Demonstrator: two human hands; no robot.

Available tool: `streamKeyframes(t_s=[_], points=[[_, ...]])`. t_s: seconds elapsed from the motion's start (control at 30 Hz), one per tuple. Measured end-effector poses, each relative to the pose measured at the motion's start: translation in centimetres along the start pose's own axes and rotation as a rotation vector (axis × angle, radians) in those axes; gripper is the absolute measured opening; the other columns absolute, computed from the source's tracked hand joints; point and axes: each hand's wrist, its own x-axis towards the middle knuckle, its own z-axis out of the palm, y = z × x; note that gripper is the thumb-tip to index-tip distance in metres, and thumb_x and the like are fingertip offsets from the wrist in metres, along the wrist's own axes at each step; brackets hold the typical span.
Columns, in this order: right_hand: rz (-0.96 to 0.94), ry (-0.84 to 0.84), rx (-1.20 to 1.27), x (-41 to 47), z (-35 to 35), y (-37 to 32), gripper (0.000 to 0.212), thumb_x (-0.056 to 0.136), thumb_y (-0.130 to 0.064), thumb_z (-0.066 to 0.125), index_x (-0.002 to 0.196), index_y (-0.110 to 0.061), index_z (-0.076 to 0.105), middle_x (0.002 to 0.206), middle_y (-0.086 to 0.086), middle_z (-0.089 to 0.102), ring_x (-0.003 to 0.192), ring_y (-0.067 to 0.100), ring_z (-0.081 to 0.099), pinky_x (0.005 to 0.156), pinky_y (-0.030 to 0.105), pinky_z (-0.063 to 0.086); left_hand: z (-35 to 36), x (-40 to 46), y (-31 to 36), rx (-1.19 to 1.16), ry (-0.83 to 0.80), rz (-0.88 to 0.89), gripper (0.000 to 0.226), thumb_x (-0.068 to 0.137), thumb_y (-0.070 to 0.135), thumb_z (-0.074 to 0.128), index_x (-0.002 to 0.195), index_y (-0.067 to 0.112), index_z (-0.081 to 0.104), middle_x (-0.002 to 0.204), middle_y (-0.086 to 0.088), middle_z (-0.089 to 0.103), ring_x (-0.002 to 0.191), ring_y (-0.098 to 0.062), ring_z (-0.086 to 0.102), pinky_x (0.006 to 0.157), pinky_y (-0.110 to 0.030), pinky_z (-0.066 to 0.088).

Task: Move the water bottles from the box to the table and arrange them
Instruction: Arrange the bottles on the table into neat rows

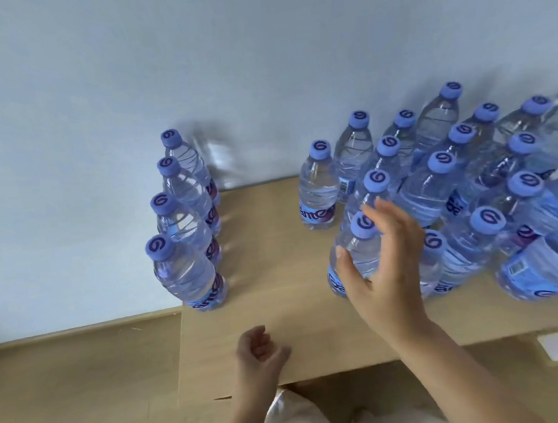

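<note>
Here your right hand [379,262] is spread around the near-left bottle [358,258] of the big cluster [475,190], thumb on its left side, fingers straight up past the cap; whether the palm touches it you cannot tell. Your left hand [258,354] hangs loosely curled and holds nothing, over the near edge of the table [273,239]. Left of your right hand lies a bare strip of table, then a row [186,228] of four bottles lined along the table's left edge, running back to the wall [186,66]. One lone bottle [316,190] stands just beyond your fingers. Caps are blue with a dark swirl; labels show only part of a word, "ante".
</note>
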Motion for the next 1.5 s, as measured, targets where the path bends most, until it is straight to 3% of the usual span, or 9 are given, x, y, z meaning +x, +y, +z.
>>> streamKeyframes(t_s=[0.23, 0.47, 0.6, 0.8, 0.9, 1.1, 1.23, 1.4, 1.5], points=[[0.428, -0.399, 0.102, 0.2, 0.3, 1.9, 0.082, 0.086, -0.020, 0.066, 0.147, -0.003, 0.013, 0.152, 0.013, 0.025, 0.139, 0.024, 0.025, 0.103, 0.010, 0.012, 5.7, -0.6, 2.2, 0.189, -0.229, 0.134, 0.060, 0.070, 0.000, 0.079, 0.124, 0.003, 0.053, 0.094, 0.001, 0.056, 0.083, -0.006, 0.054, 0.064, -0.004, 0.043], [0.354, -0.424, 0.201, 1.4, -0.2, 1.4, 0.041, 0.087, -0.019, 0.065, 0.122, -0.006, 0.049, 0.117, 0.008, 0.056, 0.110, 0.023, 0.049, 0.081, 0.014, 0.029, 4.2, -0.5, 2.9, 0.268, -0.271, 0.157, 0.084, 0.067, 0.013, 0.084, 0.138, 0.015, 0.041, 0.118, 0.005, 0.052, 0.106, -0.011, 0.052, 0.083, -0.019, 0.041], [0.325, -0.462, 0.463, 3.0, -1.3, -0.9, 0.020, 0.083, -0.022, 0.068, 0.098, -0.022, 0.055, 0.086, -0.021, 0.063, 0.084, -0.003, 0.055, 0.072, 0.009, 0.038, 1.4, -1.1, 4.1, 0.214, -0.364, 0.256, 0.102, 0.060, 0.012, 0.088, 0.143, 0.026, 0.030, 0.136, 0.013, 0.044, 0.122, -0.009, 0.045, 0.099, -0.027, 0.036], [0.441, -0.778, 0.670, 4.7, 1.7, -4.6, 0.037, 0.074, -0.032, 0.075, 0.105, -0.020, 0.058, 0.100, -0.007, 0.067, 0.096, 0.008, 0.062, 0.085, 0.025, 0.050, -3.8, -2.9, 4.0, -0.007, -0.304, 0.229, 0.060, 0.050, -0.018, 0.083, 0.102, 0.001, 0.059, 0.082, -0.004, 0.074, 0.075, -0.013, 0.070, 0.063, -0.020, 0.053], [0.430, -1.017, 0.622, 3.5, 3.6, -5.8, 0.050, 0.074, -0.031, 0.077, 0.112, -0.026, 0.046, 0.100, -0.020, 0.064, 0.092, -0.001, 0.063, 0.066, 0.013, 0.051, -6.3, -3.3, 3.3, -0.051, -0.255, 0.196, 0.055, 0.048, -0.012, 0.083, 0.098, -0.002, 0.062, 0.078, -0.005, 0.074, 0.069, -0.013, 0.069, 0.061, -0.019, 0.052], [0.402, -1.040, 0.557, 2.3, 6.9, -8.5, 0.061, 0.070, -0.037, 0.079, 0.119, -0.024, 0.045, 0.114, -0.012, 0.063, 0.107, 0.005, 0.059, 0.089, 0.030, 0.050, -10.2, -2.6, 2.5, -0.078, -0.269, 0.176, 0.059, 0.048, 0.001, 0.083, 0.102, -0.004, 0.062, 0.087, -0.012, 0.074, 0.076, -0.019, 0.070, 0.067, -0.025, 0.053], [0.398, -1.042, 0.598, 2.1, 8.0, -9.8, 0.042, 0.073, -0.034, 0.078, 0.104, -0.035, 0.049, 0.090, -0.026, 0.064, 0.086, -0.013, 0.060, 0.068, 0.013, 0.047, -11.7, -1.9, 2.0, -0.096, -0.307, 0.169, 0.066, 0.043, 0.014, 0.086, 0.103, 0.000, 0.062, 0.088, -0.010, 0.074, 0.078, -0.019, 0.070, 0.066, -0.024, 0.053], [0.430, -0.984, 0.600, 0.7, 9.0, -10.6, 0.043, 0.071, -0.031, 0.080, 0.103, -0.033, 0.052, 0.094, -0.017, 0.064, 0.090, 0.000, 0.063, 0.077, 0.025, 0.050, -12.4, -0.5, 0.5, -0.007, -0.270, 0.181, 0.065, 0.040, 0.021, 0.088, 0.100, 0.015, 0.064, 0.090, -0.001, 0.074, 0.082, -0.015, 0.070, 0.068, -0.020, 0.052], [0.354, -0.935, 0.513, -1.1, 9.4, -11.6, 0.049, 0.067, -0.029, 0.083, 0.098, -0.039, 0.046, 0.098, -0.021, 0.058, 0.087, -0.012, 0.057, 0.077, 0.010, 0.045, -12.2, 0.8, -0.4, 0.153, -0.067, 0.219, 0.061, 0.040, 0.026, 0.087, 0.096, 0.030, 0.064, 0.093, 0.002, 0.070, 0.087, -0.012, 0.065, 0.074, -0.022, 0.051]])
